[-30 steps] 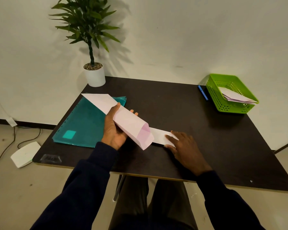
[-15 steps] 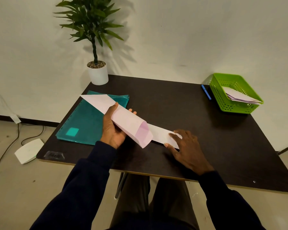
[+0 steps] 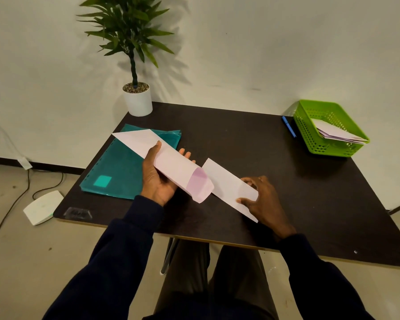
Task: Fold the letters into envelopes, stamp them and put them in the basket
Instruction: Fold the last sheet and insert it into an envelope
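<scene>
A long pale pink envelope (image 3: pixel 171 165) is gripped around its middle by my left hand (image 3: pixel 157 181), raised off the dark table (image 3: pixel 240 135). Its pointed flap is open and aims far left; its bulging mouth faces right. A folded white letter (image 3: pixel 224 181) lies on the table just right of that mouth, apart from it. My right hand (image 3: pixel 263 199) pinches the letter's near end, thumb at the edge and fingers on top. The green basket (image 3: pixel 310 135) stands at the far right corner with several envelopes (image 3: pixel 340 135) inside.
A teal plastic folder (image 3: pixel 120 172) lies on the table's left side, under the envelope's flap. A blue pen (image 3: pixel 289 127) lies beside the basket. A potted plant (image 3: pixel 138 102) stands at the far left corner. A white device (image 3: pixel 43 206) and cables are on the floor, left.
The letter has slid right and toward me with my right hand, and its far end now shows clear of the envelope's mouth. My left hand still holds the envelope in the same pose.
</scene>
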